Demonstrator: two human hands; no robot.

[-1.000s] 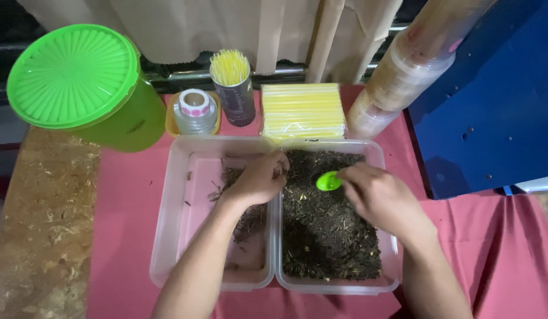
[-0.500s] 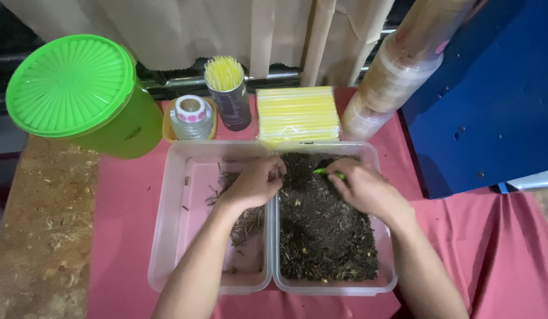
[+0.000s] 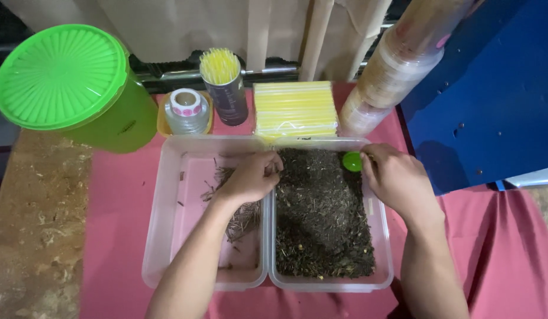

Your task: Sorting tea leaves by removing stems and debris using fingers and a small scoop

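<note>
the left hand point(image 3: 247, 177) pinches bits from the dark leaves point(image 3: 321, 212) while the right hand point(image 3: 398, 180) grips a green scoop point(image 3: 352, 161), which looks ready to dig in.

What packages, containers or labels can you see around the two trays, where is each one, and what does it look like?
Sticker roll: behind left tray, round, white with pink dots.
Straw cup: beside it, dark cylinder, yellow straws.
Straw pack: behind the trays, flat, yellow.
Green tub: far left, round, ribbed lid.
Stacked clear cups: right rear, leaning.
</note>
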